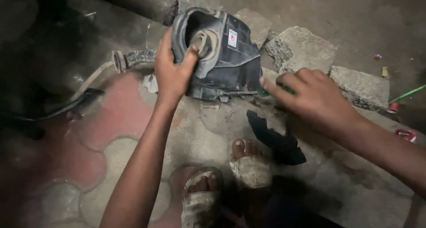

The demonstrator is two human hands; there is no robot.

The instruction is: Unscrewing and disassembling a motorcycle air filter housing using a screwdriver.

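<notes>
Your left hand [171, 75] grips the black plastic air-filter housing [222, 55] by its round opening, while your right hand [310, 95], fingers closed around a green-handled tool [284, 89], points at its lower right edge.

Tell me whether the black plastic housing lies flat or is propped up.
Propped up: the left hand grips the black plastic housing by its round opening, tilting it off the ground.

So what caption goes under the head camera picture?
Left hand grips a black plastic housing on the paved ground while the right hand holds a green-handled tool at its edge.
</notes>
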